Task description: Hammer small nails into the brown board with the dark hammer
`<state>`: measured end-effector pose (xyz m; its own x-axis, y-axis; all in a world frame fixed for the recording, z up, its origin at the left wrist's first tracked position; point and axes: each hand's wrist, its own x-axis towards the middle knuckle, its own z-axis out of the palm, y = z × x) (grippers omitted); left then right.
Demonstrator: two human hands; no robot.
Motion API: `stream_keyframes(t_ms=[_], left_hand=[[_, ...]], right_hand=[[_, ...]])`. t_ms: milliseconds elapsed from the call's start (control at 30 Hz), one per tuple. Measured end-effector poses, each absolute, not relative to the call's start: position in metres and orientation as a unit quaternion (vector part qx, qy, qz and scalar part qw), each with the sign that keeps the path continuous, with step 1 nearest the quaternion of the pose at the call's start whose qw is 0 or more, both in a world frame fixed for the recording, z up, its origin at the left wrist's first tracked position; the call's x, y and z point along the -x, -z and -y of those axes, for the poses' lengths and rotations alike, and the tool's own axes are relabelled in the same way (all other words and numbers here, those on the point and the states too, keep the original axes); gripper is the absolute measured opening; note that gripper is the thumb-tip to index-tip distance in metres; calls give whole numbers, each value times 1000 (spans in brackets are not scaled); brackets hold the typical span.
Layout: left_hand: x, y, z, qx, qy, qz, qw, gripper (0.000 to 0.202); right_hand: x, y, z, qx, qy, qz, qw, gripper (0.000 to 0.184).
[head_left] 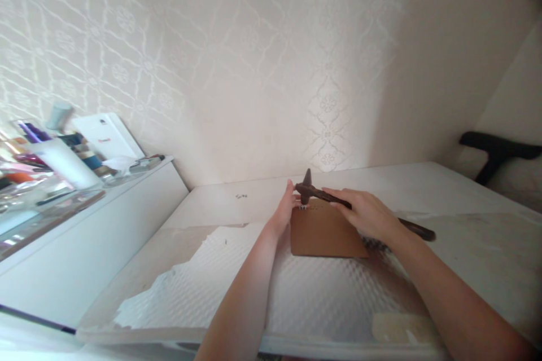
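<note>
My right hand [367, 211] is wrapped around the dark handle of a hammer [324, 194]. Its handle end sticks out behind the wrist. The hammer head is at the far left edge of a brown flat sheet [328, 234], beside my left hand [284, 213]. The fingers of that hand are bent in at the sheet's edge and partly hidden by the hammer head. A small silvery toothed piece [302, 207] shows under the head at the fingertips; its kind is unclear. A row of small dark marks [314, 208] runs along the sheet's far edge.
Quilted white padding [190, 279] with a torn edge covers part of the white tabletop [214, 200]. Several tiny dark bits [241, 196] lie toward the back. To the left stands a higher white cabinet [127, 231], crowded with bottles and a white box [105, 135]. A black armrest-like part [497, 149] juts in at right.
</note>
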<state>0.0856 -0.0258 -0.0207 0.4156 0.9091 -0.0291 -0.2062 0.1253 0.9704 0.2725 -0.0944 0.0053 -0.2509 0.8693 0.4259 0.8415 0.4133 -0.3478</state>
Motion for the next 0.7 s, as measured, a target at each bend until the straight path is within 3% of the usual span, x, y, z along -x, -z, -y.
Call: stream_keyframes(t_ms=[200,700], left_hand=[[-85,21,29,-508,-389,-353,683,77],[-86,20,26,-492,-422,-349,677,70]], right_hand=[[-272,-4,93,526,-35,799,289,41],[-270,-5,95,534,-16,795,287,42]])
